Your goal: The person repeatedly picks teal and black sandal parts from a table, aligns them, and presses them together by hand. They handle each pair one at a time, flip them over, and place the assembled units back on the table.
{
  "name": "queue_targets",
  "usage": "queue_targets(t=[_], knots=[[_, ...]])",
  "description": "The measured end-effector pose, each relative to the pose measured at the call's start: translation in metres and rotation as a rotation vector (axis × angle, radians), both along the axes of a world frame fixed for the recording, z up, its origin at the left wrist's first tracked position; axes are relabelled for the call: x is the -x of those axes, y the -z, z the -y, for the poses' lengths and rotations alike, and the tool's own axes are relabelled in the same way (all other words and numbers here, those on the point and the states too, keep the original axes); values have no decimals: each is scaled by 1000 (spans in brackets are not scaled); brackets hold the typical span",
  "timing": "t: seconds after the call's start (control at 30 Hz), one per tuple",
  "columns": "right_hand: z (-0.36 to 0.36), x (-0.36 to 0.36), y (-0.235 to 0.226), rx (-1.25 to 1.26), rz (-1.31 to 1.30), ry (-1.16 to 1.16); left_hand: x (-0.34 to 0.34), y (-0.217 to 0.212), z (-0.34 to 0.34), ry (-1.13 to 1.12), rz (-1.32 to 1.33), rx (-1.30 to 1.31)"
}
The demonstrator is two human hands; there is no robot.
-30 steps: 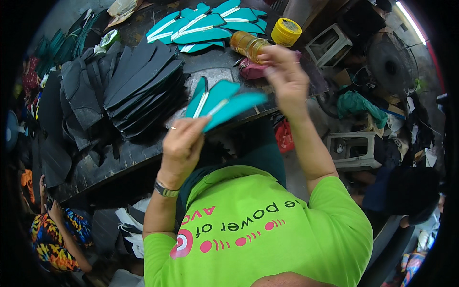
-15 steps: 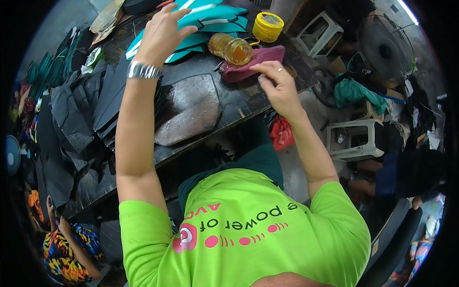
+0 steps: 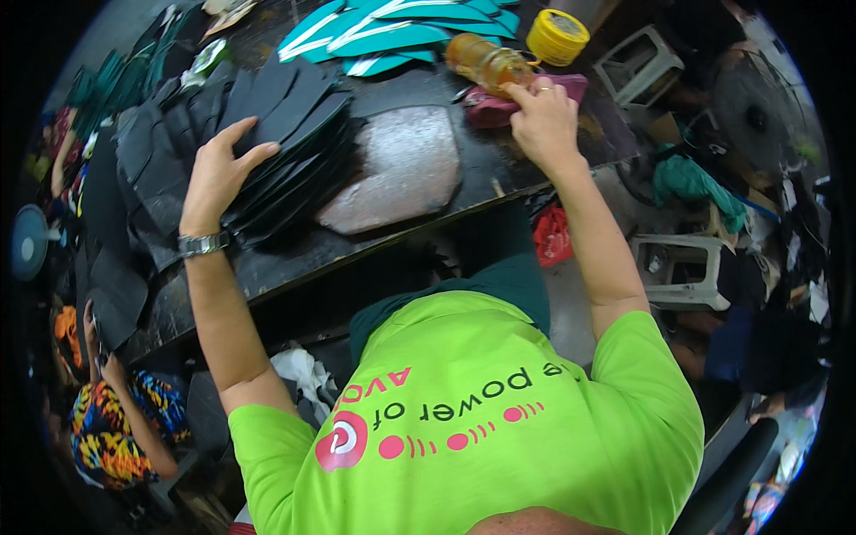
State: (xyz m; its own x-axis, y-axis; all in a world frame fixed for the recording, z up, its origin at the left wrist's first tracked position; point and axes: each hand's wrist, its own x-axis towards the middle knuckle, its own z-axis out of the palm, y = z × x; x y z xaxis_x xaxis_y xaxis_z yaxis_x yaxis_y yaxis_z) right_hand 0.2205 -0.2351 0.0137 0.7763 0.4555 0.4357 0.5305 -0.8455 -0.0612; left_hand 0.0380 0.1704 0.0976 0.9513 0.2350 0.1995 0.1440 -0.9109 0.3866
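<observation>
black, thin pieces [image 3: 303, 111] are lying in a fanned stack on the left of the table [image 3: 481, 160], and our left hand [image 3: 218, 174] is hovering over their near left side, thumb and forefinger spreading, nothing showing between them. on the far right, our right hand [image 3: 546, 125] is bending its fingers by the amber jar [image 3: 477, 58]; whether they are pinching something, we cannot tell. we are probably picking a piece, which is calling for a pinch.

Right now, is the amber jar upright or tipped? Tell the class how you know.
Tipped: the amber jar lies on its side, its long body stretching toward the right hand.
</observation>
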Motion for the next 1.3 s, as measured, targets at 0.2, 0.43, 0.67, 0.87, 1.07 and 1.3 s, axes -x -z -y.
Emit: queue_targets(t=[0.2, 0.43, 0.67, 0.87, 1.07, 1.3], knots=[[2, 10, 5, -52, 9, -7, -2, -1, -11, -44, -29, 160], [4, 36, -18, -230, -110, -66, 6, 3, -2, 52, 13, 4], [-11, 64, -53, -777, -352, -385, 9, 0, -30, 137, -66, 75], [-28, 76, -64, -1081, -416, -560, 8, -14, -18, -53, 223, 40], [-26, 113, -94, -1352, -178, -702, 54, -69, 47, -226, 993, -198], [-42, 138, -57, -1122, -272, -623, 22, 48, 131, -41, 304, 375]])
